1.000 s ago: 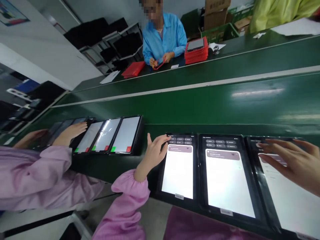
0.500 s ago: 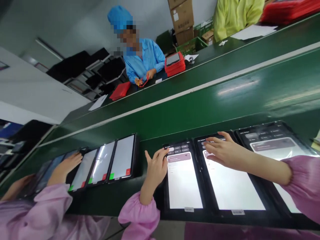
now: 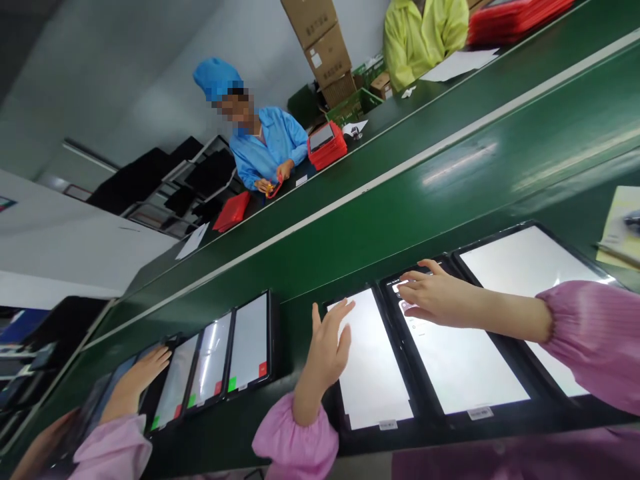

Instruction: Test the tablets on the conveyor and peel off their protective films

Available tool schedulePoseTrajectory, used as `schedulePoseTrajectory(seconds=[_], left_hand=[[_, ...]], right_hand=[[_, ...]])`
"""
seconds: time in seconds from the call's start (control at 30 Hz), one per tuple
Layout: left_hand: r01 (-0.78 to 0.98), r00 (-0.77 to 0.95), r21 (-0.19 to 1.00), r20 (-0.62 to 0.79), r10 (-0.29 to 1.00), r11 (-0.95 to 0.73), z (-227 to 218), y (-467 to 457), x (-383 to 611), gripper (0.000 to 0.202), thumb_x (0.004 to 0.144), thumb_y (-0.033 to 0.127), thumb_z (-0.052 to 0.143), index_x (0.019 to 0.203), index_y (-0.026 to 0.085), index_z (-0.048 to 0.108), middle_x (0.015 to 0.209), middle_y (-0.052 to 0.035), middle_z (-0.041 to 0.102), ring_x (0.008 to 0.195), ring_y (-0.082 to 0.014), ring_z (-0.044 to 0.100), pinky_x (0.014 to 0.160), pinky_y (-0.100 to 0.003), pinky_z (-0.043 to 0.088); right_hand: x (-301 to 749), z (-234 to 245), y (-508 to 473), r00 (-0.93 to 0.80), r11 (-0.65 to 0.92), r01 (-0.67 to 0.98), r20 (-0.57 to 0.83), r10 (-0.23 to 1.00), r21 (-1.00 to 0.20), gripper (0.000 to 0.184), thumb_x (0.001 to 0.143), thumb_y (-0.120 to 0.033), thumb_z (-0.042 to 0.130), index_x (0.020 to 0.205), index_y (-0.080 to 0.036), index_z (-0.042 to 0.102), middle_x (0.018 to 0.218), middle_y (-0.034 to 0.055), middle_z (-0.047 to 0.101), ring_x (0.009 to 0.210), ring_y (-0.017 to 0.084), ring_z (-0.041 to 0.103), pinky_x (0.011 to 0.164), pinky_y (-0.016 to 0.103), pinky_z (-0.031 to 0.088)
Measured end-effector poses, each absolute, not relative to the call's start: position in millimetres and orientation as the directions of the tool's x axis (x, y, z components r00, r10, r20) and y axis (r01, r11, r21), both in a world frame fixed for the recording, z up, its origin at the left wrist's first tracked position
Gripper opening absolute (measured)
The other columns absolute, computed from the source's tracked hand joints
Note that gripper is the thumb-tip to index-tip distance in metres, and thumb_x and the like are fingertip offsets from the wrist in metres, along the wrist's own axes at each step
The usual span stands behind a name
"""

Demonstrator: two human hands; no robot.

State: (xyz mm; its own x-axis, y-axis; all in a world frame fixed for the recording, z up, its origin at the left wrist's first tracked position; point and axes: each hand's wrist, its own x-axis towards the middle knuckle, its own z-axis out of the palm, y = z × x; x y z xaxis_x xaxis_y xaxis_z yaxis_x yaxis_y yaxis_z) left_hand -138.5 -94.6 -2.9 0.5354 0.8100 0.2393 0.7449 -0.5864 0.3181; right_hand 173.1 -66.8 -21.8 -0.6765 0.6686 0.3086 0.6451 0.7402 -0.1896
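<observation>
at the far left, around eight o'clock, a co-worker's hand (image 3: 135, 380) in a pink sleeve (image 3: 113, 450) lies open on a row of black-framed tablets (image 3: 249, 343), their pale screens marked with small green and red squares, on a green conveyor belt (image 3: 400, 227). around ten o'clock, a red pouch (image 3: 231, 211) lies on a farther belt. at eleven o'clock, a seated worker in a blue coat (image 3: 265, 150) and blue cap pinches a small red item (image 3: 273, 188) in both hands. at twelve o'clock, cardboard boxes (image 3: 313, 47) stand behind a stack of red cases (image 3: 327, 145). at six o'clock, the person's left hand (image 3: 325, 353) is released and open, fingers spread, grasping nothing, over the top of a white-screened tablet (image 3: 373, 360); whether it touches the glass cannot be told. at one o'clock stands a person in a yellow-green coat (image 3: 425, 33). at four o'clock, the open right hand (image 3: 440, 300) grasps nothing, its fingertips (image 3: 404, 290) at the top corner of the next tablet (image 3: 460, 360). at three o'clock lie a third tablet (image 3: 530, 267) and, just beyond it, pale yellow paper (image 3: 620, 227).
</observation>
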Motion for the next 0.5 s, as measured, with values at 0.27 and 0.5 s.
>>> schedulePoseTrajectory(seconds=[0.27,0.5], left_hand=[[0.775,0.522,0.332,0.145,0.841,-0.538,-9,-81,-118,0.042,0.108,0.017,0.032,0.144,0.024,0.052,0.144,-0.0111,0.07,0.139,-0.0244,0.064,0.132,-0.073,0.013],[0.76,0.525,0.334,0.189,0.83,-0.557,-16,-100,-106,0.043,0.106,0.015,0.033,0.144,0.022,0.053,0.14,-0.011,0.072,0.136,-0.0226,0.066,0.135,-0.065,0.013]], right_hand=[[256,25,-99,-0.593,0.727,0.681,0.513,0.62,-0.091,0.034,0.116,-0.037,0.036,0.099,-0.023,0.062,0.099,0.0026,0.076,0.106,0.024,0.071,0.098,0.042,0.039],[355,20,-144,-0.34,0.434,0.9,0.549,0.764,-0.047,0.036,0.114,-0.055,0.031,0.105,-0.029,0.056,0.078,-0.0005,0.07,0.056,0.021,0.064,0.057,0.037,0.045]])
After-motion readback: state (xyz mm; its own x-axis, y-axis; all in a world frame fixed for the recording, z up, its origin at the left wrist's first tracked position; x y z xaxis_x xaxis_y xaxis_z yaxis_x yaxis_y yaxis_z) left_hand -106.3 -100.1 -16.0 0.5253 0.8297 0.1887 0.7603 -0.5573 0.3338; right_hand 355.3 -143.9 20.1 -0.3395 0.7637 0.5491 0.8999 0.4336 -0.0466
